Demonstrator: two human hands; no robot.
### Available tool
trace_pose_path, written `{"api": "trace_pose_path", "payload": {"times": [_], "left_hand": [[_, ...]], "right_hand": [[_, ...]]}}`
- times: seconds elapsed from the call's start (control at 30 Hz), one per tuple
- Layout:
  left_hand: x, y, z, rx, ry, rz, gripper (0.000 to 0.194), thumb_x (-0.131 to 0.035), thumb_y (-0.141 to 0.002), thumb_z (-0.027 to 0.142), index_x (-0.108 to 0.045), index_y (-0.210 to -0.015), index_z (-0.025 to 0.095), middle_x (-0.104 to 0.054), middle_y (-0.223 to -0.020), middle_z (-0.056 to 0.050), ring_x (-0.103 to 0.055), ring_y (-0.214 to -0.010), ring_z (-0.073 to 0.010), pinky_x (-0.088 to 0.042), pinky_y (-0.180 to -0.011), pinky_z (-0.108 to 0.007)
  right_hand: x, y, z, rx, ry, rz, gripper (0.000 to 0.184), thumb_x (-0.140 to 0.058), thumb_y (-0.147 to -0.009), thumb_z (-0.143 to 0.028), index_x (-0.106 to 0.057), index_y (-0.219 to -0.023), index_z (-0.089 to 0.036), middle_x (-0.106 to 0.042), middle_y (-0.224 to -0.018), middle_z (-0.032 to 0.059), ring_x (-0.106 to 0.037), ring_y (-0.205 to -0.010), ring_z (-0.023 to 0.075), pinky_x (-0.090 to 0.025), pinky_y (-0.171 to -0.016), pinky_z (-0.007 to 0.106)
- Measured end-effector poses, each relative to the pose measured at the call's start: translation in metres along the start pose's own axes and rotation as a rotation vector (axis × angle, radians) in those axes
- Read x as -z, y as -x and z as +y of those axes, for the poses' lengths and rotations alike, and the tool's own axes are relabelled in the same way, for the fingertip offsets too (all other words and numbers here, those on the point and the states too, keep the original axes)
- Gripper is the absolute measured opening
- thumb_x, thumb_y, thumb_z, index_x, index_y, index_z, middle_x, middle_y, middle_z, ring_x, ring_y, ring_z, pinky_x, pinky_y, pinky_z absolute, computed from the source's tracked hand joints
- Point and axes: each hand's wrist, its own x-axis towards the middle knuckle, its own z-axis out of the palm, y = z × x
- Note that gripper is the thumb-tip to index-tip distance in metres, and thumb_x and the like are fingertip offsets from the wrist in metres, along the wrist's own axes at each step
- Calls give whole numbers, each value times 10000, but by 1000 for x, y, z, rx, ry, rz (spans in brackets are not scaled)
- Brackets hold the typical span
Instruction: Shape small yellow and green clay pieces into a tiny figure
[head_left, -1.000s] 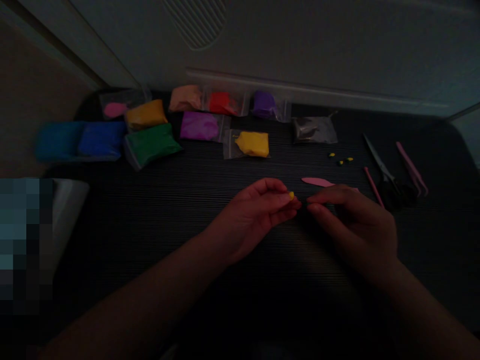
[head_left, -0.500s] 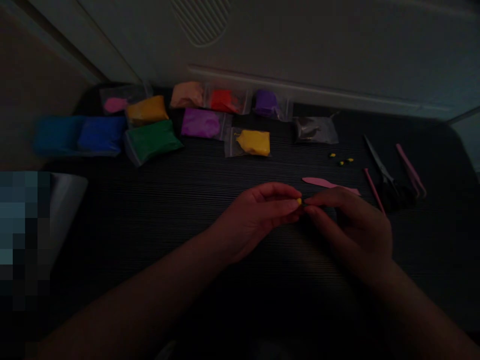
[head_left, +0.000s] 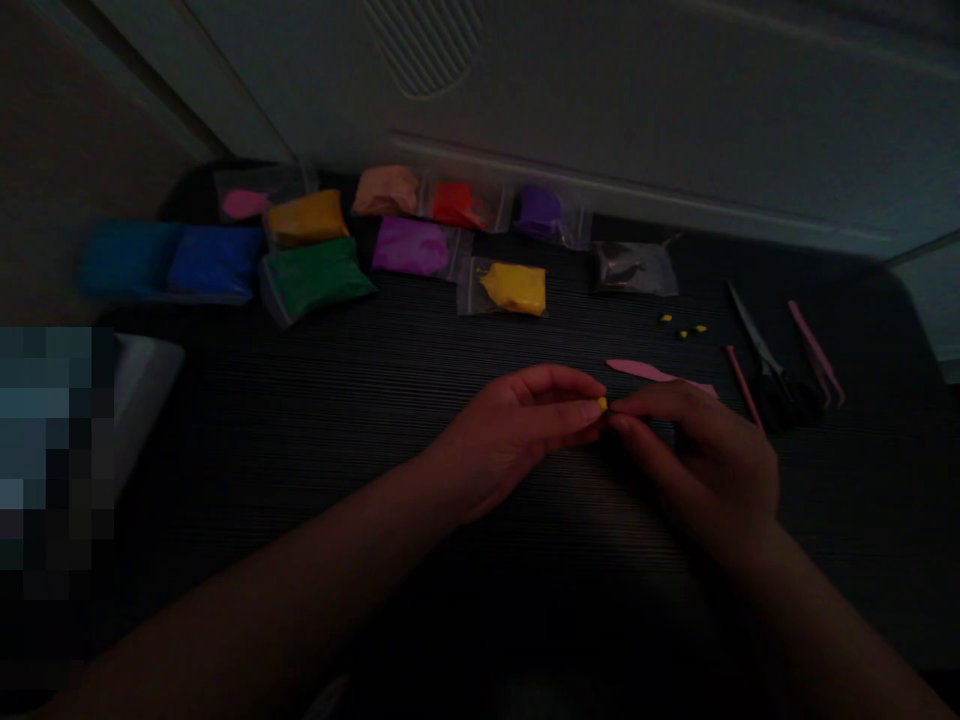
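A tiny yellow clay piece (head_left: 601,403) sits at the fingertips of my left hand (head_left: 517,430), which pinches it over the dark ribbed table (head_left: 300,420). My right hand (head_left: 697,460) is also pinched, its fingertips meeting the left ones at the clay piece. What the right fingers hold is too dark to name. Just behind my right hand lies a flat pink modelling tool (head_left: 652,372). Three small yellow clay bits (head_left: 682,326) lie farther back.
Bags of coloured clay line the table's back: blue (head_left: 202,262), green (head_left: 311,278), orange-yellow (head_left: 304,215), magenta (head_left: 412,246), yellow (head_left: 514,287), red (head_left: 454,203), purple (head_left: 538,208), dark brown (head_left: 634,268). Scissors (head_left: 765,355) and pink tools (head_left: 814,340) lie at the right.
My hands have closed together: the right fingertips moved left to meet the left ones at the yellow piece. The view shifted slightly.
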Motion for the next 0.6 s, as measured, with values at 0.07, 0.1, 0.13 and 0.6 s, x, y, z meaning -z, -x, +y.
{"api": "trace_pose_path", "payload": {"times": [0.07,0.1,0.13,0.6], "left_hand": [[0,0,0,1,2,7,103,-631,-676,120,-631,-772,157,-604,-772,18,-566,-754,-83,-429,-768,-234],[0,0,0,4,2,9,103,-636,-671,120,-632,-767,157,-604,-769,18,-565,-752,-82,-427,-769,-235],[0,0,0,5,3,10,103,-640,-666,119,-633,-762,156,-604,-766,18,-564,-748,-81,-426,-769,-235],[0,1,0,23,9,-4,90,-623,-688,121,-623,-773,152,-601,-780,14,-566,-775,-87,-431,-776,-235]], "right_hand": [[0,0,0,4,25,0,75,-541,-775,-253,-561,-847,-259,-627,-810,0,-574,-748,165,-434,-674,320],[0,0,0,8,37,2,76,-540,-774,-256,-562,-848,-261,-627,-812,2,-575,-747,167,-434,-662,320],[1,0,0,11,47,2,79,-541,-774,-257,-561,-850,-260,-627,-814,5,-575,-743,169,-435,-651,319],[2,0,0,58,6,-2,97,-550,-758,-199,-552,-847,-237,-625,-809,-2,-578,-747,150,-434,-695,304]]}}
